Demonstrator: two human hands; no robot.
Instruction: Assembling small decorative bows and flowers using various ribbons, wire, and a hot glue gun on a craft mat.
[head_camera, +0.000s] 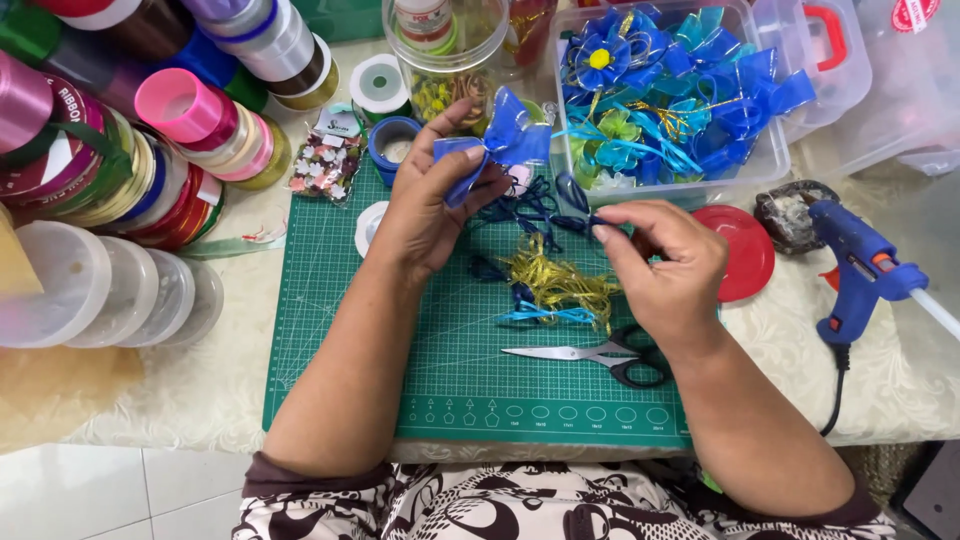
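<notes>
Left hand (425, 210) pinches blue ribbon bow (500, 145) above green cutting mat (340, 330); right hand (665, 265) pinches dark blue ribbon strand (560, 215), lying right of and below bow, nearest right hand.

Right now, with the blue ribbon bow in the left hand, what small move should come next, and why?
Probably bring the right hand up to the blue ribbon bow. The left hand pinches it above the green mat, and the right fingers pinch a thin dark piece beside it, ready to join.
</notes>
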